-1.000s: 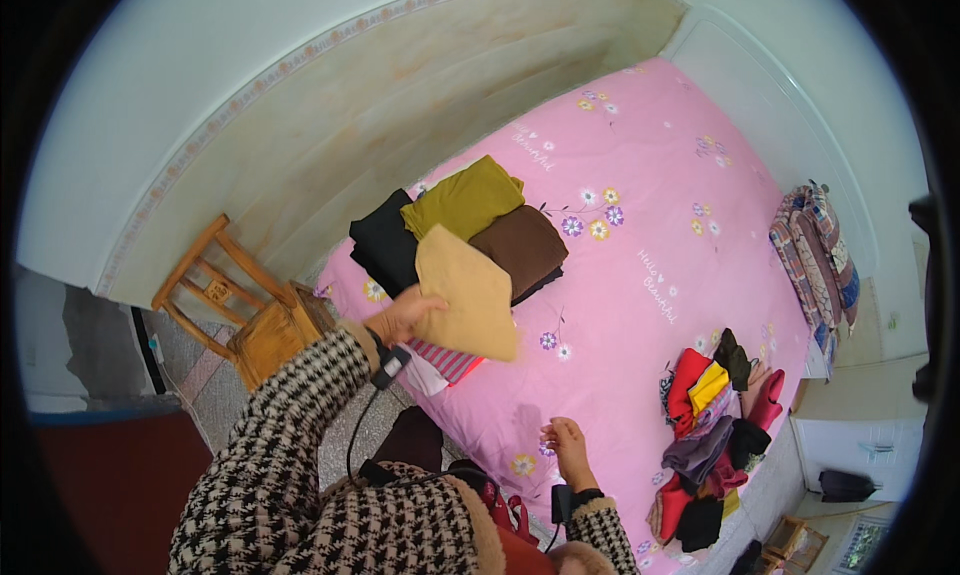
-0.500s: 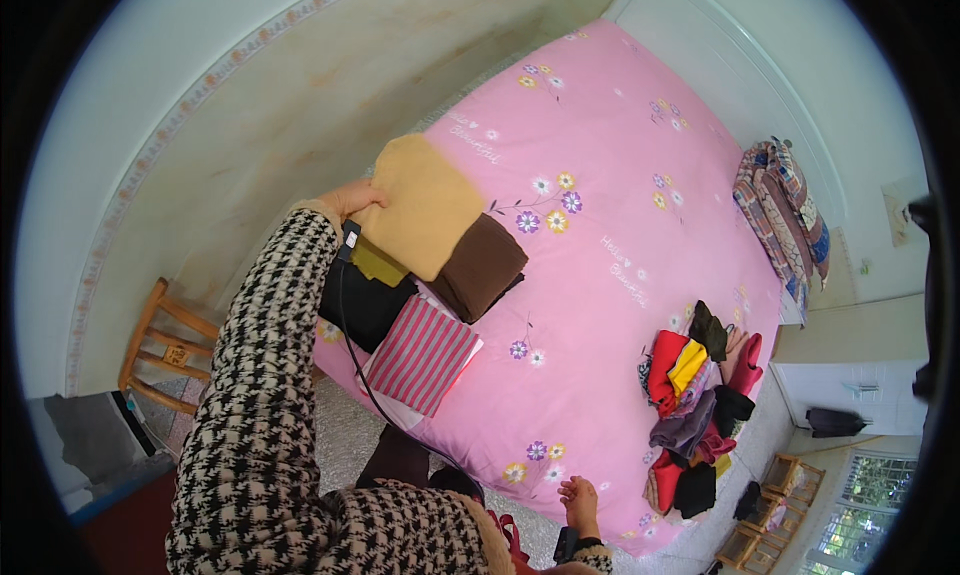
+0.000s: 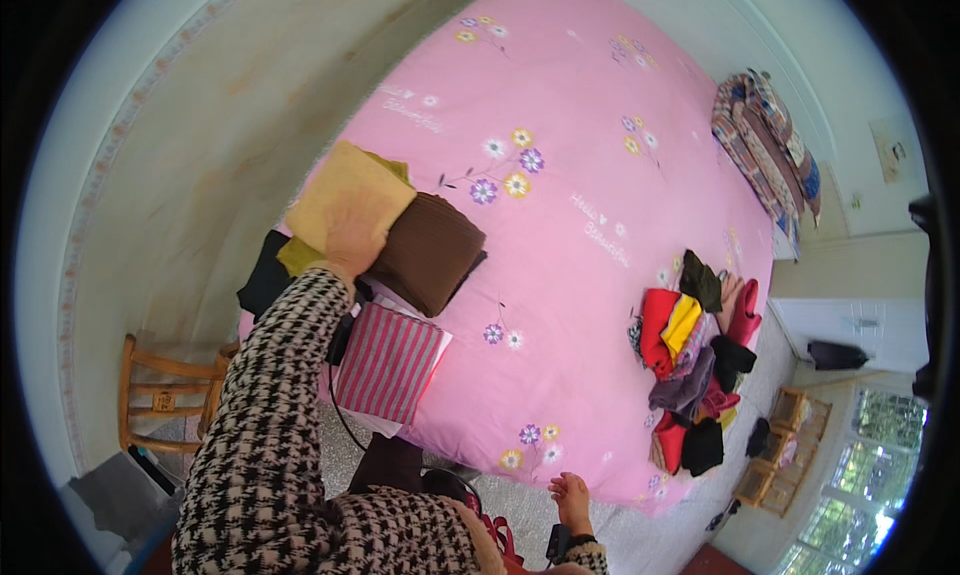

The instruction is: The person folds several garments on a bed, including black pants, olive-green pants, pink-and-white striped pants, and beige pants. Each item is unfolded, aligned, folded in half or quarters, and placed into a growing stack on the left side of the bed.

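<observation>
My left hand [image 3: 355,240] lies on top of a folded tan-yellow cloth [image 3: 345,190], its fingers flat and a little blurred. Under that cloth, olive fabric [image 3: 296,257] shows at the edges, with a black folded garment [image 3: 262,275] beside it. A brown folded garment [image 3: 428,255] sits just right of the hand. Closer to me is a folded pink-and-grey striped garment [image 3: 388,363]. My right hand [image 3: 570,500] hangs near the bed's front edge, fingers loosely bent and apart, with nothing in it.
The bed has a pink flowered cover [image 3: 560,305]. Toward its right edge is a pile of colourful clothes [image 3: 690,345]; a folded patterned quilt [image 3: 760,155] lies farther back. A wooden chair [image 3: 165,390] stands at left, wooden shelves [image 3: 785,445] at right. A dark cable [image 3: 345,430] hangs by my left arm.
The tan-yellow cloth has come down flat onto the olive fabric. My left hand has gone from its edge to its top. The whole view has shifted; my right hand looks much the same.
</observation>
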Action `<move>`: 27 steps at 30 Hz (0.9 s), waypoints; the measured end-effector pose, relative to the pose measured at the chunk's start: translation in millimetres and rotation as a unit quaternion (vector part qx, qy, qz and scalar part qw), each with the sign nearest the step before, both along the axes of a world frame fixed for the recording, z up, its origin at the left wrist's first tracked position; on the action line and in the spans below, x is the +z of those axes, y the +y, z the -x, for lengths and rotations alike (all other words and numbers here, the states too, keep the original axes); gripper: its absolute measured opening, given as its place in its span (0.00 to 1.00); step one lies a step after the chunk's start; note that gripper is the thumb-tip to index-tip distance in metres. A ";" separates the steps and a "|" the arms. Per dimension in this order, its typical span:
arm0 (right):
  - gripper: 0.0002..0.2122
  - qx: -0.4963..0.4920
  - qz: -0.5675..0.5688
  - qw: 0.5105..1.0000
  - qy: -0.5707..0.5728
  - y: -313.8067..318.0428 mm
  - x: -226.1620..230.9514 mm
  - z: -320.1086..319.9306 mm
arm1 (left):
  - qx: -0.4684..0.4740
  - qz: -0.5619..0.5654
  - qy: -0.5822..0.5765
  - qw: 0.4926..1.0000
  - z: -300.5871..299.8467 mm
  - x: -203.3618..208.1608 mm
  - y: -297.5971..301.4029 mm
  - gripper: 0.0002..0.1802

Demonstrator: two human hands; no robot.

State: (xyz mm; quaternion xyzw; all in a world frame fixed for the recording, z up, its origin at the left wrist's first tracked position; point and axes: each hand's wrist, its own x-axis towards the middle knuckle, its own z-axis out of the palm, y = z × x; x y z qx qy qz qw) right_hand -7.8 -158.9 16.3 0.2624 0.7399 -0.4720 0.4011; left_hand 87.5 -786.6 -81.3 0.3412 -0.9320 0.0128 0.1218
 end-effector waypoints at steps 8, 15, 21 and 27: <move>0.12 0.003 -0.049 0.999 0.003 10.3 -10.8 -19.7 | 0.148 -0.021 -0.136 0.979 -4.6 -23.7 -20.6 0.38; 0.11 0.019 -0.041 0.999 -0.001 9.7 -3.2 -17.2 | 0.168 -0.064 -0.207 0.962 4.7 -27.1 -37.5 0.40; 0.13 0.012 -0.058 0.998 0.036 41.1 -11.0 -9.4 | 0.077 -0.107 -0.216 0.968 -45.0 -45.9 -28.2 0.40; 0.13 0.021 -0.042 0.998 0.052 78.4 -37.5 -2.4 | 0.104 -0.213 -0.155 0.959 -98.4 -49.6 25.0 0.34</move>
